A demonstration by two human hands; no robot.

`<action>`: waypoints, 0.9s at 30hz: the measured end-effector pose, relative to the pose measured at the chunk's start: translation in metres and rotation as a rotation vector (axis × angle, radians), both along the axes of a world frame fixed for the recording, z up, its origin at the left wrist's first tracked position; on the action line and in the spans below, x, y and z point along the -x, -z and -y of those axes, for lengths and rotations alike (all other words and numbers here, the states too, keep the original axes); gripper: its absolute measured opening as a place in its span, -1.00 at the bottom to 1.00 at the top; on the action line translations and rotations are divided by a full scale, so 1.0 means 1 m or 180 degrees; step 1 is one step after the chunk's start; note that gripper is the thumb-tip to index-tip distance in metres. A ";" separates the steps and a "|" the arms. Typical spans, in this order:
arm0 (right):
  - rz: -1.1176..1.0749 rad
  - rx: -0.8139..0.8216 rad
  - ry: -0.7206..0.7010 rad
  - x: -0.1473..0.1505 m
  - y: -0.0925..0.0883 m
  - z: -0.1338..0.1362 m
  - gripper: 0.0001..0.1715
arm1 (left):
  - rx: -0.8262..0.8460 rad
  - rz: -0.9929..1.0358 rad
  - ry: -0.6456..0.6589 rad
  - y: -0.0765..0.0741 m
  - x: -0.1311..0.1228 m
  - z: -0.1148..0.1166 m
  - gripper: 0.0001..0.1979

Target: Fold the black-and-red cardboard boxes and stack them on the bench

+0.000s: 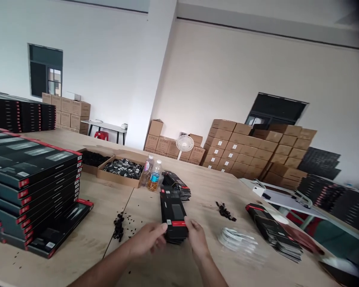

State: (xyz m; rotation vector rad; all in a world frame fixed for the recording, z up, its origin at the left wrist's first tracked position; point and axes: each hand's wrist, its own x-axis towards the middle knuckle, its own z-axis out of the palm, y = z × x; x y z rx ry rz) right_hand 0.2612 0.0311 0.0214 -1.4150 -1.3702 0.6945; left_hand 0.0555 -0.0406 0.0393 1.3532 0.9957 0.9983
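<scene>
Grip closed from both sides: left hand (148, 239) and right hand (196, 239) pressed against a stack of flat black cartons (173, 213) at its near end. Cartons glossy, with a red band across the near portion and a small white corner label. Stack over the tabletop (197, 187), just before a fanned carton pile (176, 185), between a scatter of loose black pieces (119, 227) and a small black heap (225, 211).

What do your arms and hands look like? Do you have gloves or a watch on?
The left hand and right hand are bare, with no gloves or rings showing. The left forearm and right forearm are bare too, with no sleeves, watch or band in view.
</scene>
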 end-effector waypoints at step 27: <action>0.1744 -0.0286 -0.2045 0.148 0.035 0.032 -0.77 | -0.0026 0.0791 -0.0976 0.023 0.080 -0.072 -0.66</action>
